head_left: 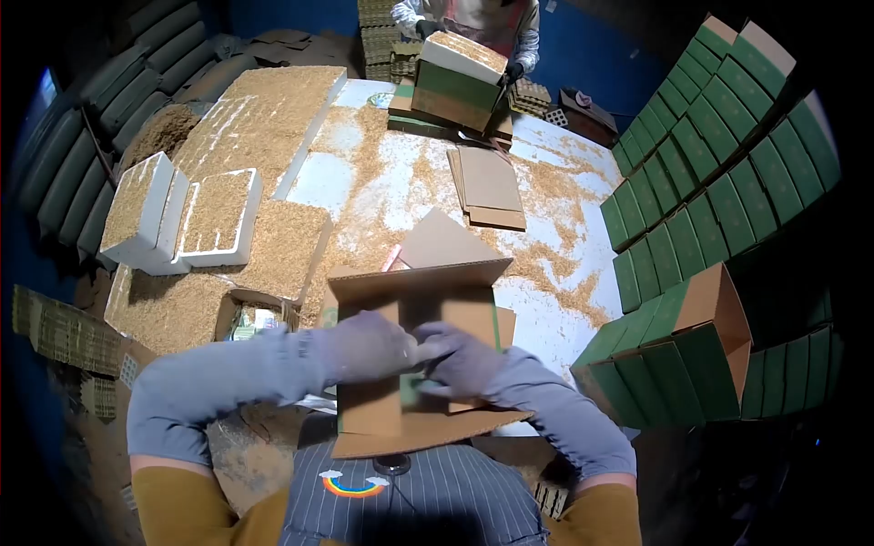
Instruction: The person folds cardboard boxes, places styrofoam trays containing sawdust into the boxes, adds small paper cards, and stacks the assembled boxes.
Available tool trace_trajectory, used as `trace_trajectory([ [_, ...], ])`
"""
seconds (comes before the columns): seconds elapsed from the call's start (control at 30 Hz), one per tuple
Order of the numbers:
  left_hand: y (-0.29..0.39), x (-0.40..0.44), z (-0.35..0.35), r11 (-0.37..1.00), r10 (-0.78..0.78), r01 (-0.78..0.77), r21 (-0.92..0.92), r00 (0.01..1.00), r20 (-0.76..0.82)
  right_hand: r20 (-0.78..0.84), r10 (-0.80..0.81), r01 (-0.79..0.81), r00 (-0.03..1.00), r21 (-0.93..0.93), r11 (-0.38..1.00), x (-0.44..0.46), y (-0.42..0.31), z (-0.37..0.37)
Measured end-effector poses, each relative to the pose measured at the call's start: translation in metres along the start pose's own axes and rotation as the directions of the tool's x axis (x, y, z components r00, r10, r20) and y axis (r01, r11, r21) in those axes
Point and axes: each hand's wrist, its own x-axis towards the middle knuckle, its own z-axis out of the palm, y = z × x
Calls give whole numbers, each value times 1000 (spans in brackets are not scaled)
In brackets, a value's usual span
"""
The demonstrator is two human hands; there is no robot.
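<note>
A brown cardboard box (371, 419) sits in front of my body with its flaps raised and its top uncovered. My left hand (369, 346), in a grey glove, is over the box's left side with its fingers curled. Close against it, above the middle of the box, my gloved right hand (460, 359) also has its fingers bent. The fingertips meet near a small pale spot, and blur hides what they may be gripping. Something green shows inside the box below my hands.
Flat cardboard sheets (492, 182) lie ahead on the husk-strewn white table (319, 182). White foam boxes (218, 218) of husk stand left. Green cartons (674, 218) are stacked right. Across the table, a person holds a foam block (462, 56) over a green carton (455, 96).
</note>
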Motion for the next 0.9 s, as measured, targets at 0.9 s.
trace_trajectory([
  [0.9,-86,10,200,531,-821,340,-776,432,-373,-70,886,-466,458,830,307,-90,94,-6],
])
